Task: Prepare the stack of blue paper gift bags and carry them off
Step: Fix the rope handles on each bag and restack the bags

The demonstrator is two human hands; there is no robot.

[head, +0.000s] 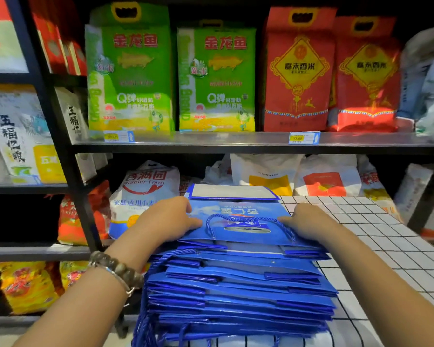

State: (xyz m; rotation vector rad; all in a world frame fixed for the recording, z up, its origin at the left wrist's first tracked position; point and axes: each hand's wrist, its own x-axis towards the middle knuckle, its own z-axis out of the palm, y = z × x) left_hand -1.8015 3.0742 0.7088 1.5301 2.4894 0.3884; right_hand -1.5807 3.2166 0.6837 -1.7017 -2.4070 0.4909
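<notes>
A tall stack of folded blue paper gift bags [241,284] with blue rope handles lies on a white tiled table [376,236]. The top bag [238,221] shows printed lettering and a looped cord. My left hand [171,219] grips the top bag's left edge, thumb on top and fingers curled over the side. My right hand [303,221] holds the right edge the same way. A bead bracelet [115,269] sits on my left wrist.
A black metal shelf rack [236,142] stands right behind the table, holding green rice bags [130,71], red rice bags [298,71] and white sacks [143,194] below. Another rack with more bags stands to the left.
</notes>
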